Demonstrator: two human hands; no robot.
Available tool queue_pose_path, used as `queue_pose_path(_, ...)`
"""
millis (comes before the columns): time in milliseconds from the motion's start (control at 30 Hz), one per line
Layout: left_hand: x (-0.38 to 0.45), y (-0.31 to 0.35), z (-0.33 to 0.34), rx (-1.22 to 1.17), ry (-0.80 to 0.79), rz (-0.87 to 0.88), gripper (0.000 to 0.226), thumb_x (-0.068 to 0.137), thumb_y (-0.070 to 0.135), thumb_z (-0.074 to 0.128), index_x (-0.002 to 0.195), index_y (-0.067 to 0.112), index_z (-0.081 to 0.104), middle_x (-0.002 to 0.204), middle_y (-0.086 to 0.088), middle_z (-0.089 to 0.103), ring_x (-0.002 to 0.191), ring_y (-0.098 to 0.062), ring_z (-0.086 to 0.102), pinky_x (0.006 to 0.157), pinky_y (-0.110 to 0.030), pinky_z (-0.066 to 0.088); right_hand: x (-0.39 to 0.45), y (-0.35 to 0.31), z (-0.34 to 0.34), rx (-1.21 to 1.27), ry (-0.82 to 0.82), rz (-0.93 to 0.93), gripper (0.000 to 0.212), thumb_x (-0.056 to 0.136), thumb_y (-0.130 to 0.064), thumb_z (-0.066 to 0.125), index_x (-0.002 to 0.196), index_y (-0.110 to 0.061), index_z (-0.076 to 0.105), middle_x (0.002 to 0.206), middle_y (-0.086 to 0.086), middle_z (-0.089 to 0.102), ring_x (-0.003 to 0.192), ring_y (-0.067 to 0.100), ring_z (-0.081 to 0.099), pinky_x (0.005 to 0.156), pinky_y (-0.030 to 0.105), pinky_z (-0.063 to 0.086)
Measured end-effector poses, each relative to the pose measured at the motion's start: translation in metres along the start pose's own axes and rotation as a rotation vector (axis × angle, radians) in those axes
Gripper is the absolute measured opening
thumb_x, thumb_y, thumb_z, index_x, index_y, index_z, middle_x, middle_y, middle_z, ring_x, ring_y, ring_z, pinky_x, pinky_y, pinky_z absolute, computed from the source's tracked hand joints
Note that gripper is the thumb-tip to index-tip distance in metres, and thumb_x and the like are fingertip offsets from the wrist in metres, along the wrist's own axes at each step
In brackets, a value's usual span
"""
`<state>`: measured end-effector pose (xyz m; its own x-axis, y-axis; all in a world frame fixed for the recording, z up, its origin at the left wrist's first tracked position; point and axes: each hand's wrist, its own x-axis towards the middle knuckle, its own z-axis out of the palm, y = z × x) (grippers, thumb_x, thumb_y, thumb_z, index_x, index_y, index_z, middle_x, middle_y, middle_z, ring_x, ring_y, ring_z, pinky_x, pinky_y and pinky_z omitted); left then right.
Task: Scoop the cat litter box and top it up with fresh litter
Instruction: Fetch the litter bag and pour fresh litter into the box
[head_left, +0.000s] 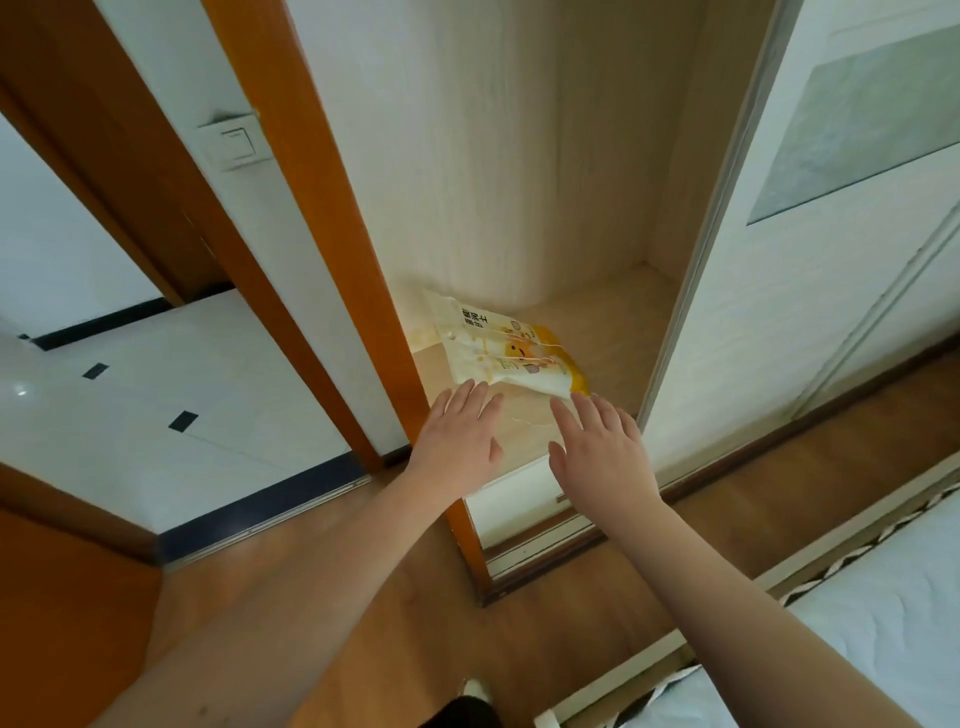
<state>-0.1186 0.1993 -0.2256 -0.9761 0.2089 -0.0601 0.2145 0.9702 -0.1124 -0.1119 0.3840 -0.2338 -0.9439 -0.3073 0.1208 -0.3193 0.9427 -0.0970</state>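
Reaching into the open wardrobe (519, 156) at the centre of the frame, both hands are spread flat with fingers straight, grasping nothing. The left hand (460, 434) has its fingertips at or just short of the near edge of the litter bag (506, 348); whether they touch it cannot be told. The right hand (602, 447) hovers just beside the bag's lower right corner, also with no grip taken.

Location of the task item: the bag, white and yellow with printed characters, lies flat and skewed on the wardrobe shelf (613, 332), a little above centre of the frame. No litter box or scoop is visible anywhere in view.

Risks noted, as judgement:
- The bag looks slack and soft; lifted by one edge only, its contents may slump to one end and it could slip from the hands.
- Thin pale strings or threads trail from the bag across the shelf; these may be a loosened seam. If the top is open, tilting it could spill litter onto the shelf and the wooden floor (545, 597) at lower centre.
- The sliding door (810, 260) at the right of the frame stands close to the right hand and could be knocked on the way out.

Containers: the bag is the only one seen. Its contents are hidden by the packaging, and how full it is cannot be confirmed. The wardrobe compartment holds the bag and nothing else that shows
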Motion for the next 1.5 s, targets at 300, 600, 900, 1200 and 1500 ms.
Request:
queue_pose_path(300, 0.057, -0.005, 0.020, -0.085, -0.012, -0.202, 0.063, 0.098, 0.033, 0.036, 0.155, 0.019, 0.014, 0.163, -0.007, 0.014, 0.151, -0.026, 0.003, 0.121, -0.050, 0.002, 0.072, 0.001, 0.032, 0.008, -0.050, -0.092, 0.055, 0.097, -0.034, 0.043, 0.148, -0.018, 0.031, 0.153, 0.011, 0.034, 0.141, 0.032, 0.031, 0.115, 0.047, 0.022)
queue_pose_path(600, 0.125, -0.011, 0.065, -0.163, 0.025, -0.463, 0.067, 0.099, 0.040, 0.028, 0.156, 0.022, -0.003, 0.164, -0.006, -0.011, 0.149, -0.027, -0.018, 0.117, -0.052, -0.013, 0.166, -0.013, 0.105, 0.086, -0.124, -0.122, 0.051, 0.097, -0.040, 0.043, 0.144, -0.019, 0.041, 0.147, 0.011, 0.043, 0.136, 0.032, 0.040, 0.111, 0.048, 0.031)
queue_pose_path(900, 0.168, -0.021, 0.138, -0.252, 0.085, -0.727, 0.068, 0.090, 0.043, 0.018, 0.150, 0.017, 0.036, 0.157, -0.010, 0.032, 0.149, -0.030, 0.018, 0.118, -0.055, 0.010, 0.235, -0.001, 0.189, 0.107, -0.236, -0.175, 0.064, 0.095, -0.031, 0.051, 0.152, -0.021, 0.022, 0.156, 0.008, 0.028, 0.143, 0.029, 0.026, 0.116, 0.045, 0.020)
queue_pose_path(1200, 0.197, -0.020, 0.174, -0.252, 0.089, -0.813, 0.063, 0.094, 0.043, 0.024, 0.150, 0.016, 0.036, 0.157, -0.010, 0.033, 0.148, -0.031, 0.022, 0.116, -0.056, 0.015, 0.277, -0.020, 0.262, 0.086, -0.268, -0.195, 0.082, 0.097, -0.044, 0.045, 0.152, -0.021, -0.011, 0.162, 0.005, 0.000, 0.148, 0.025, 0.004, 0.118, 0.043, 0.001)
queue_pose_path(1500, 0.199, -0.018, 0.172, -0.302, 0.155, -0.822, 0.062, 0.096, 0.042, 0.021, 0.152, 0.016, 0.030, 0.159, -0.010, 0.029, 0.148, -0.030, 0.020, 0.116, -0.058, 0.020, 0.310, -0.031, 0.269, 0.220, -0.335, -0.017, 0.073, 0.097, -0.026, 0.041, 0.152, -0.026, -0.006, 0.162, 0.006, 0.000, 0.148, 0.027, 0.003, 0.119, 0.045, 0.007)
